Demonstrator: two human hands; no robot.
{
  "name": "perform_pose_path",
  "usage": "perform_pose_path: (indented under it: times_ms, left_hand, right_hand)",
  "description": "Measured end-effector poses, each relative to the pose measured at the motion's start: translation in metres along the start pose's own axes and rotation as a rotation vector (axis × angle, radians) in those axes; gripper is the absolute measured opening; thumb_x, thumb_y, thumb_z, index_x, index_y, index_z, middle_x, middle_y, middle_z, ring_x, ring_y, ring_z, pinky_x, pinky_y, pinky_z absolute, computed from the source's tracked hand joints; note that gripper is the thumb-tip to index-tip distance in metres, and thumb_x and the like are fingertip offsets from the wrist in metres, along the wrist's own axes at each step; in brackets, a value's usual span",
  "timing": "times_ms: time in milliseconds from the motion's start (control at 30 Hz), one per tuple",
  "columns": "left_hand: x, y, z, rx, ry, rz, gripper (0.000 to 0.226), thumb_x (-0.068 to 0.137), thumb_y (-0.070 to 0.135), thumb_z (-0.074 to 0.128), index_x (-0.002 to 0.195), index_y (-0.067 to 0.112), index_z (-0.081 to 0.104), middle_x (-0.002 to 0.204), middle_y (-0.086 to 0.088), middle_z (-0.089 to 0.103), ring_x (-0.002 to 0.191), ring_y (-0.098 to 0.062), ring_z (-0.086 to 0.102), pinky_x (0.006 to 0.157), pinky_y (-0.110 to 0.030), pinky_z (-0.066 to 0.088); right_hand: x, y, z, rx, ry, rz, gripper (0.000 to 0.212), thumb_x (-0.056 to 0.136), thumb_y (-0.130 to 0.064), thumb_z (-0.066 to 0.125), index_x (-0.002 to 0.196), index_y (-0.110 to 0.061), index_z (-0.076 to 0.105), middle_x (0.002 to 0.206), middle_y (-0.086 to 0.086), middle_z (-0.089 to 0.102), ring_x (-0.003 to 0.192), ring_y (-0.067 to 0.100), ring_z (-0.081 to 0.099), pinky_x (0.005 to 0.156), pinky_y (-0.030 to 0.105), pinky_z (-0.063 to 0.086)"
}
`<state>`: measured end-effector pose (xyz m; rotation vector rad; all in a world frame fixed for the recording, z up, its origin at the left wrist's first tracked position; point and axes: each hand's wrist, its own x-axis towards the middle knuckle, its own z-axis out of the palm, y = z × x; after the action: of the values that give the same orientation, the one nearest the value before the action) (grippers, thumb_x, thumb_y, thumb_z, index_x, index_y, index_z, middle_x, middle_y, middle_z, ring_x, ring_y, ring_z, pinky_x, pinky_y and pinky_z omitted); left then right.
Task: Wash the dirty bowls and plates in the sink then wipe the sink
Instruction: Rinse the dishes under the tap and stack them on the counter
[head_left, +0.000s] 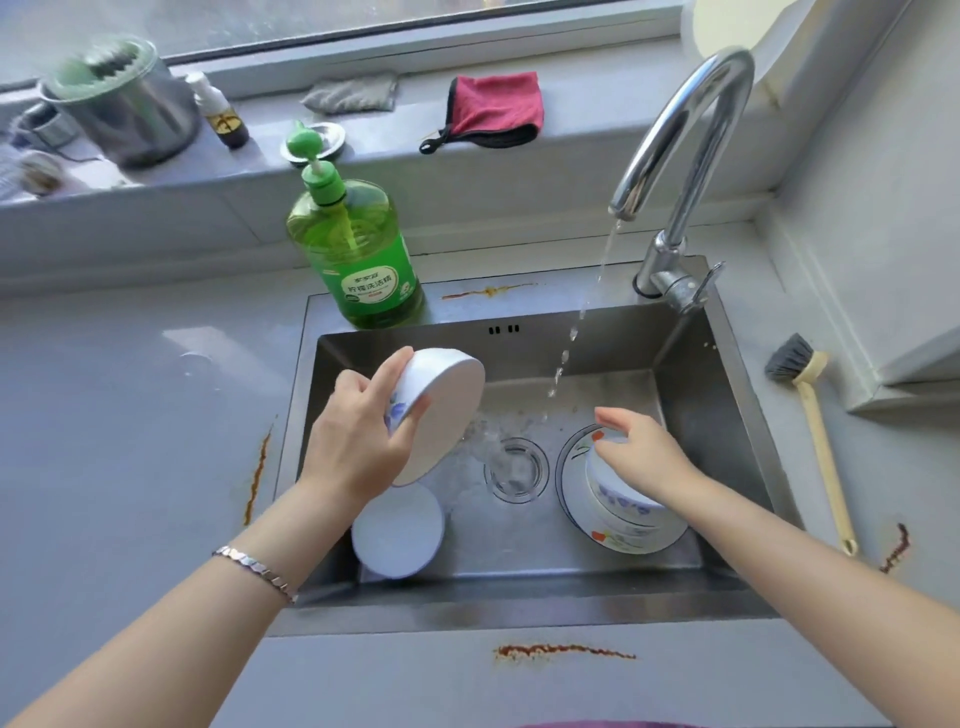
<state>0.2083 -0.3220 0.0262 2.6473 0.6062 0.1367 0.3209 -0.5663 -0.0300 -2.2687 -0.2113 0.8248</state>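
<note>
My left hand (358, 441) clamps the tilted white blue-flowered ceramic bowl (441, 410) at 9 o'clock of the steel sink (691, 358) drain; right hand (644, 457) covers the 3 o'clock dish stack (618, 501) — grasp unclear. Wet glaze may slip — chipping.

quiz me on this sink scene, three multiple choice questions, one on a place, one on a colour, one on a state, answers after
1. Where does the dish brush lie?
A. on the counter right of the sink
B. inside the sink
C. on the floor

2. What colour is the soap bottle?
A. blue
B. red
C. green

3. What is the faucet doing?
A. nothing, it is dry
B. letting out a thin stream
C. spraying the counter

Answers:
1 A, its whole handle lies on the counter, outside the basin.
2 C, both the liquid and the pump are green.
3 B, water falls from the spout into the sink.
</note>
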Motion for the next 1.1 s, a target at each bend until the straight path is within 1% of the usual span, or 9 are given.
perform_pose_path:
  times_ms: [67, 167, 300, 467, 600, 700, 767, 867, 1100]
  left_hand:
    - [-0.009, -0.009, -0.006, 0.029, 0.028, 0.028, 0.076, 0.076, 0.065, 0.027, 0.141, 0.029, 0.039, 0.091, -0.008, 0.043, 0.076, -0.019, 0.042, 0.066, -0.029, 0.035]
    - [-0.019, -0.023, -0.012, 0.091, 0.079, 0.104, 0.069, 0.077, 0.057, 0.030, 0.137, 0.025, 0.045, 0.087, -0.010, 0.043, 0.068, -0.025, 0.044, 0.058, -0.029, 0.035]
    - [-0.031, -0.040, -0.013, 0.235, 0.142, 0.231, 0.057, 0.077, 0.043, 0.040, 0.130, 0.024, 0.042, 0.082, -0.016, 0.047, 0.061, -0.034, 0.051, 0.050, -0.028, 0.034]
    - [-0.034, -0.049, -0.002, -0.291, -0.056, -0.238, 0.041, 0.094, 0.041, 0.046, 0.134, 0.033, 0.045, 0.105, -0.001, 0.051, 0.092, -0.020, 0.048, 0.068, -0.027, 0.036]
    - [-0.038, -0.070, 0.023, -0.881, -0.236, -0.490, 0.030, 0.078, 0.052, 0.048, 0.102, 0.036, 0.055, 0.106, 0.000, 0.059, 0.106, -0.029, 0.056, 0.057, -0.024, 0.046]
    - [-0.040, -0.088, 0.042, -0.967, -0.394, -0.642, 0.027, 0.085, 0.058, 0.050, 0.104, 0.038, 0.054, 0.118, -0.004, 0.059, 0.103, -0.025, 0.059, 0.061, -0.034, 0.055]
    - [-0.034, -0.105, 0.056, -0.880, -0.519, -0.644, 0.037, 0.091, 0.058, 0.035, 0.114, 0.036, 0.052, 0.121, -0.004, 0.058, 0.107, -0.023, 0.056, 0.082, -0.039, 0.053]
    - [-0.016, -0.136, 0.086, -0.498, -0.587, -0.616, 0.054, 0.098, 0.048, 0.029, 0.138, 0.015, 0.042, 0.137, -0.008, 0.049, 0.123, -0.023, 0.047, 0.101, -0.036, 0.037]
    - [-0.002, -0.189, 0.161, -0.146, -0.782, -0.629, 0.045, 0.091, 0.012, 0.044, 0.135, 0.012, 0.037, 0.137, -0.015, 0.041, 0.118, -0.035, 0.048, 0.100, -0.039, 0.043]
  right_hand:
    - [-0.006, -0.004, 0.005, -0.012, -0.011, -0.026, 0.052, 0.088, -0.009, 0.047, 0.139, -0.013, 0.040, 0.141, 0.000, 0.046, 0.120, 0.023, 0.053, 0.094, 0.024, 0.041]
    - [-0.015, -0.010, 0.012, -0.023, -0.031, -0.054, 0.051, 0.089, -0.010, 0.048, 0.139, -0.013, 0.040, 0.141, -0.001, 0.046, 0.089, 0.013, 0.059, 0.070, 0.010, 0.043]
    - [-0.023, -0.021, 0.031, -0.025, -0.071, -0.061, 0.048, 0.088, -0.007, 0.049, 0.136, -0.008, 0.044, 0.138, 0.005, 0.050, 0.126, 0.018, 0.047, 0.104, 0.026, 0.032]
    - [-0.018, -0.053, 0.074, -0.006, -0.123, -0.088, 0.047, 0.090, -0.014, 0.050, 0.136, -0.009, 0.044, 0.124, 0.010, 0.060, 0.115, 0.023, 0.054, 0.101, 0.032, 0.039]
    - [-0.008, -0.064, 0.113, 0.203, -0.296, 0.001, 0.050, 0.094, -0.022, 0.047, 0.141, -0.020, 0.030, 0.117, 0.007, 0.057, 0.088, 0.023, 0.061, 0.061, 0.030, 0.057]
    - [0.002, -0.060, 0.131, 0.220, -0.274, 0.013, 0.041, 0.093, -0.005, 0.039, 0.132, -0.017, 0.041, 0.115, 0.004, 0.052, 0.092, 0.023, 0.058, 0.056, 0.033, 0.058]
    - [0.010, -0.052, 0.136, 0.163, -0.203, 0.005, 0.045, 0.089, 0.001, 0.038, 0.130, -0.018, 0.046, 0.113, 0.003, 0.055, 0.098, 0.024, 0.058, 0.069, 0.041, 0.057]
    - [0.024, -0.035, 0.137, 0.088, -0.114, 0.030, 0.052, 0.086, 0.002, 0.037, 0.127, -0.027, 0.050, 0.105, -0.001, 0.058, 0.096, 0.026, 0.059, 0.064, 0.038, 0.057]
    - [0.034, 0.004, 0.126, 0.032, 0.003, 0.160, 0.049, 0.089, 0.003, 0.039, 0.131, -0.022, 0.048, 0.104, 0.008, 0.060, 0.083, 0.020, 0.052, 0.042, 0.007, 0.038]
